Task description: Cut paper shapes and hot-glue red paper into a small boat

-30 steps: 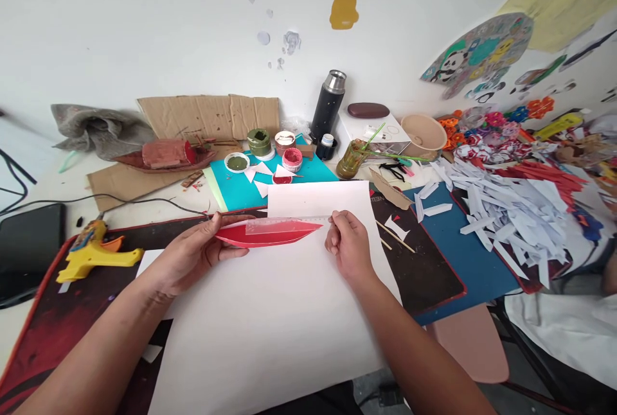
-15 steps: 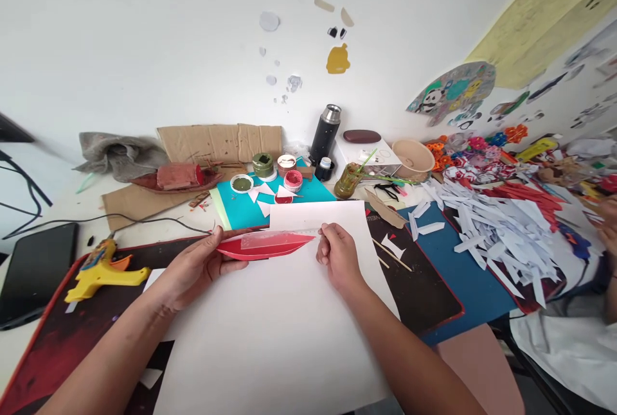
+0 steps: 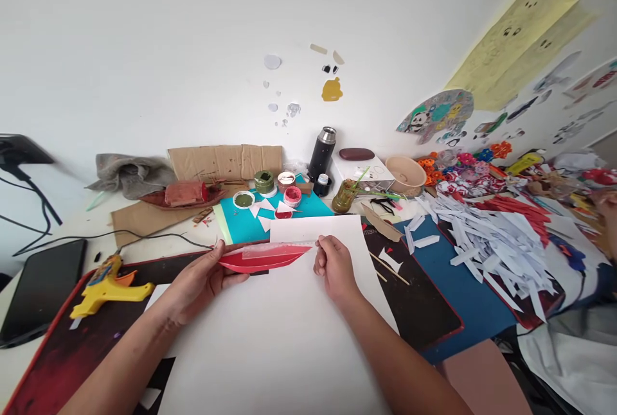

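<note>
A small red boat-shaped paper piece [image 3: 270,262] is held level above the large white sheet [image 3: 274,338]. A pale, whitish strip runs along its upper edge. My left hand [image 3: 205,273] grips the left end, thumb above and fingers beneath. At the opposite pointed end, my right hand [image 3: 333,264] is closed in a pinch where the pale strip meets the fingertips. Its other fingers are curled in. To the left of my left hand lies a yellow glue gun [image 3: 108,290] on the dark mat.
Paint jars [image 3: 264,182] stand on turquoise paper [image 3: 236,225] behind the boat. A black thermos [image 3: 322,153], a murky jar with brushes [image 3: 343,196] and a bowl [image 3: 405,174] are further back. White paper strips [image 3: 491,254] pile up on the right, near another person's hand [image 3: 608,202].
The camera has tilted up a little, so the desk things sit lower in view. Both hands keep their places on the red boat piece.
</note>
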A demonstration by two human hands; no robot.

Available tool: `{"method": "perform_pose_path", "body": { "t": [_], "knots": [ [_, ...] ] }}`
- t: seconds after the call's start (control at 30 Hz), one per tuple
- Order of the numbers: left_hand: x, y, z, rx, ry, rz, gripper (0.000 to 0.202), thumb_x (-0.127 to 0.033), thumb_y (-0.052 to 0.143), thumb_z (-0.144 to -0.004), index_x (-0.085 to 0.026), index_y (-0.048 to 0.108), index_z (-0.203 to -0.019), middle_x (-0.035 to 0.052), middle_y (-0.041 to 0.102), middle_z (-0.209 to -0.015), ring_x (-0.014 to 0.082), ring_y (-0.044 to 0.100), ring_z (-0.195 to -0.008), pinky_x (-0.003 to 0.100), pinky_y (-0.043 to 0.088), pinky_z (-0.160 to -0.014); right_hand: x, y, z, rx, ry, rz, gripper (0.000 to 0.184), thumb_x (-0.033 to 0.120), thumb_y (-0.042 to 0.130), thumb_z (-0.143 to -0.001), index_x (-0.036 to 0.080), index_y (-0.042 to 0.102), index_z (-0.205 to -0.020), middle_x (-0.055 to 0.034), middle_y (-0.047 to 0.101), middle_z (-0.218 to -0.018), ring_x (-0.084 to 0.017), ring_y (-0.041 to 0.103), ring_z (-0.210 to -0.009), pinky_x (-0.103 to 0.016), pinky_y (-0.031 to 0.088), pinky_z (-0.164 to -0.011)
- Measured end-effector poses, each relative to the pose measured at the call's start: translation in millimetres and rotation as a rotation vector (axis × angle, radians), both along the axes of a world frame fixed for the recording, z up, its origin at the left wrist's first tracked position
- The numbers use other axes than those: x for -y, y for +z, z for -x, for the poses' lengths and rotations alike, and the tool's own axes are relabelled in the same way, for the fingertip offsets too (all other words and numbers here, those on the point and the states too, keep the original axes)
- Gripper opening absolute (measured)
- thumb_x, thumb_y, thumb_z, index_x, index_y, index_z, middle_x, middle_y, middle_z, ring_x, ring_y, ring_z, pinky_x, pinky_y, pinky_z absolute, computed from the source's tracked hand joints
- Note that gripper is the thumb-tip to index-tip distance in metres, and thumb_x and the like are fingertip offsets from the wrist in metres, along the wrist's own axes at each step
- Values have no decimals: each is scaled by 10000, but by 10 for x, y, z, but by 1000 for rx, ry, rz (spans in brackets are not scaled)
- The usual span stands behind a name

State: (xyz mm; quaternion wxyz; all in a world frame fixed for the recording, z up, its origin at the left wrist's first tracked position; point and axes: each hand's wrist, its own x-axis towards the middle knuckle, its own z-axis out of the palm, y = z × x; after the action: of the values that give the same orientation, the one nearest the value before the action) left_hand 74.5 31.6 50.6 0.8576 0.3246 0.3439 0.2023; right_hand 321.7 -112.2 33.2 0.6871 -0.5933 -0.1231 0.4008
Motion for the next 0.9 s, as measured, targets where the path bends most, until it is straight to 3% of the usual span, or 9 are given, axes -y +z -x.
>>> {"method": "perform_pose_path", "body": {
  "t": [0.27, 0.47, 0.7, 0.9],
  "knots": [
    [-1, -3, 0, 0, -4, -11, 511, -359, 753, -1047, -98, 744, -1487, 260, 775, -1427, 358, 830, -1197, 356, 738, -896, -2, -14, -12, -1, 3, -11, 387, 512, 844, -807, 241, 581, -724, 110, 440, -460, -89, 346, -370, -252, 281, -426],
    [-13, -41, 13, 6, -12, -26, 429, -351, 784, -1024, -97, 812, -1368, 244, 768, -1451, 361, 805, -1256, 340, 733, -906, 7, -18, -19, -5, -5, -14, 390, 513, 848, -795, 236, 585, -719, 111, 441, -461, -79, 336, -370, -246, 274, -427],
    [-31, -65, 22, 23, -44, -47, 550, -445, 802, -1008, -143, 766, -1466, 224, 794, -1414, 374, 791, -1283, 372, 724, -964, 21, -13, -24, -13, -6, -12, 389, 508, 853, -789, 231, 589, -722, 109, 449, -460, -78, 344, -374, -242, 276, -423],
    [-32, -105, 30, 19, -29, -46, 508, -477, 777, -1019, -146, 804, -1403, 214, 784, -1440, 367, 792, -1281, 360, 724, -949, 22, -10, -26, -12, -5, -11, 398, 511, 854, -807, 241, 573, -725, 111, 437, -458, -86, 356, -365, -248, 288, -421]
  ]
}}
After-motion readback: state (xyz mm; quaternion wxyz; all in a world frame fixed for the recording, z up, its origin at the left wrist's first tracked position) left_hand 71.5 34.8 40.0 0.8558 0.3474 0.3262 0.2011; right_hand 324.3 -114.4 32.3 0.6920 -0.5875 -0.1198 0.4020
